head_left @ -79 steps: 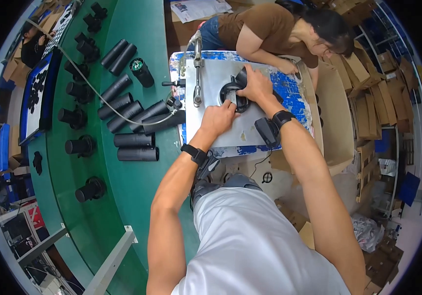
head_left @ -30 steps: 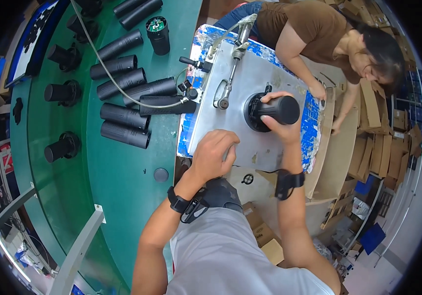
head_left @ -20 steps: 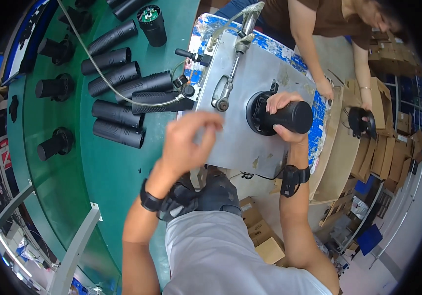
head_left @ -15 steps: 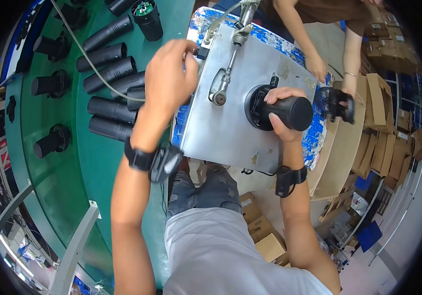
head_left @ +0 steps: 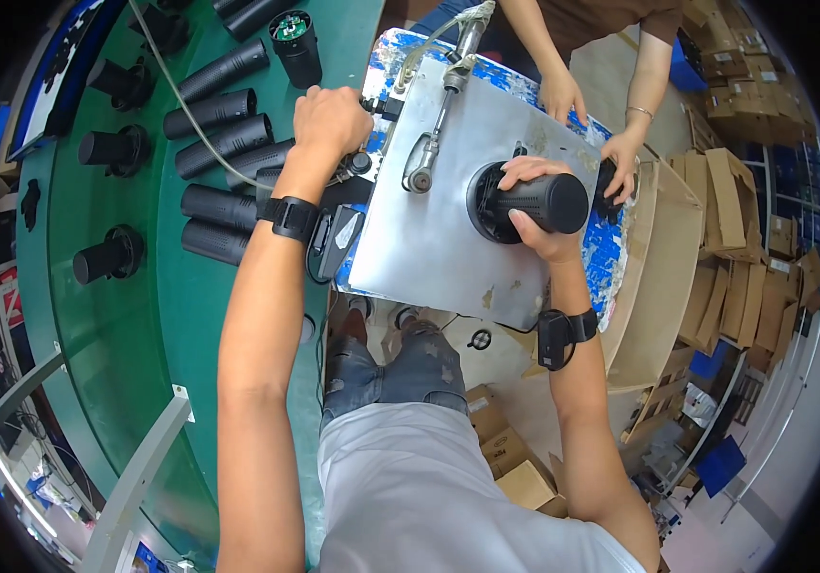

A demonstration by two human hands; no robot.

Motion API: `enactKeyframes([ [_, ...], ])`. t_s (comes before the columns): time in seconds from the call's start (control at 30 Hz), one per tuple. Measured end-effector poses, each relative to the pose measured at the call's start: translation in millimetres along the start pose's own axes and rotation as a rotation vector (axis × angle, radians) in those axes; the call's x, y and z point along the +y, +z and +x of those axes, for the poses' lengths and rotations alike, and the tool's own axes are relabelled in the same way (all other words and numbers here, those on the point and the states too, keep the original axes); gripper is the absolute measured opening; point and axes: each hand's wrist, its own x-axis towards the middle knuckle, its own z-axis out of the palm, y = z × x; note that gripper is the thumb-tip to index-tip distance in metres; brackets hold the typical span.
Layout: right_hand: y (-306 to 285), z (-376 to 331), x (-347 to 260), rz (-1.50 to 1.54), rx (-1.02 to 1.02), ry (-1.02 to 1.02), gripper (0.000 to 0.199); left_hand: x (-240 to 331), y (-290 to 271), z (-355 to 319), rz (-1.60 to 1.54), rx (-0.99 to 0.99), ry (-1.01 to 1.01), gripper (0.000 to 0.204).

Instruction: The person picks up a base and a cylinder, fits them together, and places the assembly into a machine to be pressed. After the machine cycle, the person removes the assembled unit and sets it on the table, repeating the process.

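My right hand (head_left: 546,205) wraps round a black cylindrical housing (head_left: 563,202), thumb on the near side and fingers over the far side. The housing lies tilted, its round end facing right, with a wider black ring (head_left: 480,202) at its other end over the metal plate (head_left: 429,244). At the plate's upper left edge my left hand (head_left: 332,119) is closed, its fingertips at a small black fitting (head_left: 381,108); what they grip is hidden. A metal cylinder with a rod (head_left: 448,91) runs down to a round joint (head_left: 420,180) on the plate.
Several black perforated tubes (head_left: 222,148) lie on the green bench (head_left: 181,334); one upright tube (head_left: 297,48) shows a circuit board. Black flanged parts (head_left: 109,253) stand farther left. Across the plate, another person's hand (head_left: 625,162) is at a black part. Cardboard boxes (head_left: 730,201) fill the right.
My left hand has closed up at the black fitting, while my right keeps hold of the housing. The other person's hand brought a black part in to the plate's right edge.
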Motion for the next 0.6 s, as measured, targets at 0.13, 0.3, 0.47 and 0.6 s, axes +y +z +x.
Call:
enactKeyframes([
  [0.13,2.7,-1.5,-2.1,0.146,0.008,0.037,0.042,-2.4,-2.1,-0.5,-0.056,-0.011,-0.014,0.035],
  [0.3,1.2,7.0,-25.7,0.034,0.017,0.147,0.035,-18.0,-13.6,-10.4,-0.161,0.006,0.059,0.041],
  [0.47,-37.3,83.6,-173.6,0.433,0.348,-0.374,0.047,-0.9,-112.8,-114.7,-0.844,0.577,0.141,0.03],
  [0.6,27.6,120.3,-196.7,0.054,-0.342,-0.28,0.049,9.7,-160.0,-212.5,-0.615,0.682,0.439,0.051],
])
